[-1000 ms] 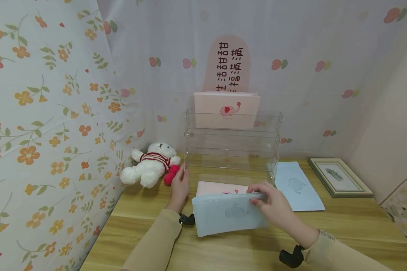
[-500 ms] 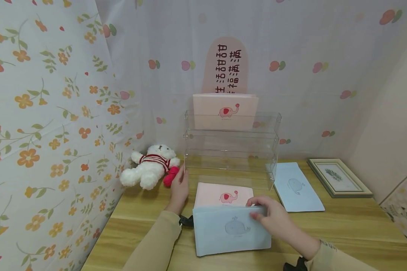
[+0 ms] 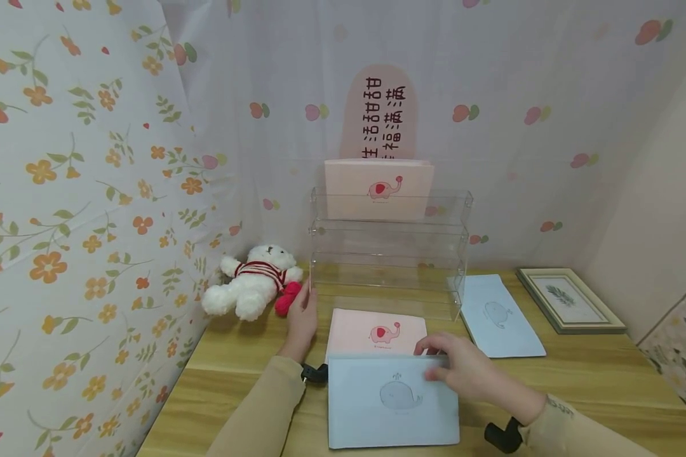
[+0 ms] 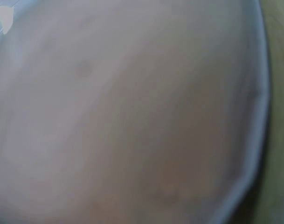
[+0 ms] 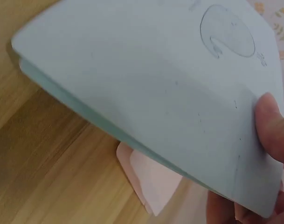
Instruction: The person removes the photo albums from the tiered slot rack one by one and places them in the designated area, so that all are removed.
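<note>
Head view: the right hand pinches the far edge of a blue book with a whale on its cover, thumb on top and fingers beneath, as the right wrist view shows. The book lies near the front of the table, in front of the rack, its far edge lifted and overlapping a pink book that lies flat between it and the rack. The left hand rests at the rack's front left corner, fingers straight, touching it. Left of the rack lies a teddy. Right of the rack lie 1 more blue book and, further right, a frame. On the rack's top tier stands another pink book. Left wrist view is only a blur.
</note>
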The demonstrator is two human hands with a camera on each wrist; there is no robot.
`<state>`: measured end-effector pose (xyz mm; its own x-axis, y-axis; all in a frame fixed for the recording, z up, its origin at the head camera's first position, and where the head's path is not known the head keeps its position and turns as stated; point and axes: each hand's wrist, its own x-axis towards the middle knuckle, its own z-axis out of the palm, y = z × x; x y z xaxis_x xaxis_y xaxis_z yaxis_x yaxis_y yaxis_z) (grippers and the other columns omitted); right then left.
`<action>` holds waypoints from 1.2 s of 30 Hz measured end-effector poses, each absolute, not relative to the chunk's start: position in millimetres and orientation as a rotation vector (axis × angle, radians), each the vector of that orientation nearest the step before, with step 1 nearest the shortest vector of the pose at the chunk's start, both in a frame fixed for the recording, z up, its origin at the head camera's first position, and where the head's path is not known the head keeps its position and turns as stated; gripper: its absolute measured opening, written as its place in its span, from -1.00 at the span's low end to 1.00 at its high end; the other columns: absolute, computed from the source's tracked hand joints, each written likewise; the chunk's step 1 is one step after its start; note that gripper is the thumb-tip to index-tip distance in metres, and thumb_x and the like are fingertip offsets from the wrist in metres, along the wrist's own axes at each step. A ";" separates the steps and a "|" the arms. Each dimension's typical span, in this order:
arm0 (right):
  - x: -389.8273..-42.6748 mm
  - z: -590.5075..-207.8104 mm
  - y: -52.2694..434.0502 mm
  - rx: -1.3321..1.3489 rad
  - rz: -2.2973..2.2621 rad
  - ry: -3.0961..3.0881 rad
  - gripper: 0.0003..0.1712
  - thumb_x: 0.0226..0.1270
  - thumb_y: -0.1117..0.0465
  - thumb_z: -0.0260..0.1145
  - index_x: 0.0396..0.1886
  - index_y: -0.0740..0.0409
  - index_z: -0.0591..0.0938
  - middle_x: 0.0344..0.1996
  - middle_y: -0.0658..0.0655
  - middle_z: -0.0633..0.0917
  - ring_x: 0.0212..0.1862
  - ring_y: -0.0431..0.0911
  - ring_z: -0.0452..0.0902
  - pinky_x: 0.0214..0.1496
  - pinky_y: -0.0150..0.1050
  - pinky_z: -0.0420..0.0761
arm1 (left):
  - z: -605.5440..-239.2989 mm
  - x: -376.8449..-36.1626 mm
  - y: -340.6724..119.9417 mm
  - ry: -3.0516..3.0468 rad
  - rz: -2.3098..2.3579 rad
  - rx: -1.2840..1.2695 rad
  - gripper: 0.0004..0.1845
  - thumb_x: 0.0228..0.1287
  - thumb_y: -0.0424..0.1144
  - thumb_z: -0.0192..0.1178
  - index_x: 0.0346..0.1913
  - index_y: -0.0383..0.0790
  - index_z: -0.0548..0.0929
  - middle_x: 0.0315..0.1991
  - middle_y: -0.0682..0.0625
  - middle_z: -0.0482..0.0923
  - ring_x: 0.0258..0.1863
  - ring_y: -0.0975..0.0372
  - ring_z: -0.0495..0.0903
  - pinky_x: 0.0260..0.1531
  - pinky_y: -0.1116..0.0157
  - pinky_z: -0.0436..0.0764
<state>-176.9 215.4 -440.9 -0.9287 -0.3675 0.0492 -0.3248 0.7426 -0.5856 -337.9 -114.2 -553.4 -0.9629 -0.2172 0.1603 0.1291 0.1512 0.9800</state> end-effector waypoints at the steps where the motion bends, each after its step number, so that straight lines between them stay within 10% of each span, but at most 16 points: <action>1: -178.8 -441.7 215.8 -0.579 -0.925 2.855 -0.64 0.23 0.27 0.69 -0.08 -0.15 0.74 -0.14 -0.13 0.73 -0.10 -0.20 0.58 -0.01 -0.26 0.71 | -553.1 -337.5 -113.9 -2.165 -1.891 0.085 -0.47 0.75 -0.08 0.14 0.65 0.05 0.48 0.62 -0.15 0.48 0.67 -0.13 0.36 0.68 -0.21 0.35; 36: -198.5 -479.1 207.6 -0.413 -0.745 2.766 -0.67 0.19 0.20 0.73 -0.14 -0.12 0.77 -0.22 -0.10 0.78 -0.15 -0.12 0.60 0.08 0.01 0.80 | -557.6 -337.3 -114.0 -2.128 -1.851 0.060 -0.46 0.72 0.01 0.17 0.62 0.03 0.53 0.58 -0.19 0.53 0.62 -0.17 0.42 0.61 -0.24 0.41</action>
<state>-198.5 207.6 -479.1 -0.9295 -0.3318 -0.1612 -0.2060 0.8294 -0.5193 -337.3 -114.0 -557.6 -0.9481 -0.2382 0.2105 0.1756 0.1597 0.9714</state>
